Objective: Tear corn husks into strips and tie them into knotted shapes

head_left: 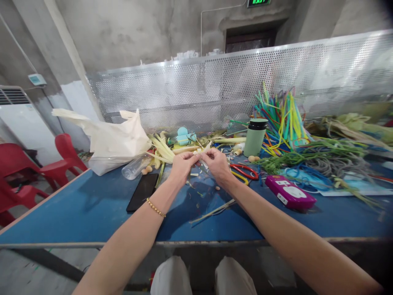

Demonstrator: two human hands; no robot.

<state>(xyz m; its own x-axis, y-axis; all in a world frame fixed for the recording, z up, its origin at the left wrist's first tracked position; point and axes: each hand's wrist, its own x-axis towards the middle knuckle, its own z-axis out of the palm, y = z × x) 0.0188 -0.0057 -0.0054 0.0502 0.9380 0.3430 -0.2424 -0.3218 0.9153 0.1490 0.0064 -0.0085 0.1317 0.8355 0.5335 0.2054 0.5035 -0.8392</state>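
My left hand (183, 164) and my right hand (217, 164) meet over the middle of the blue table (101, 217), fingertips pinched together. Between them is a pale piece of dried leaf, perhaps corn husk (208, 146), its tip sticking up by my right fingers. What else the fingertips cover is too small to make out. Just behind my left hand lies a heap of yellowish husk leaves (164, 148). Beside my right wrist are a red-handled tool (250, 172) and a yellow-handled one (241, 177). Small scraps and a thin stalk (213, 212) lie beneath my hands.
At left are a white plastic bag (118, 139), a clear plastic bottle (133, 169) and a black phone (143, 192). To the right stand a green flask (255, 139), coloured strips (285, 123), tangled cords (319, 159) and a purple box (290, 192). A perforated metal screen (172, 90) runs behind.
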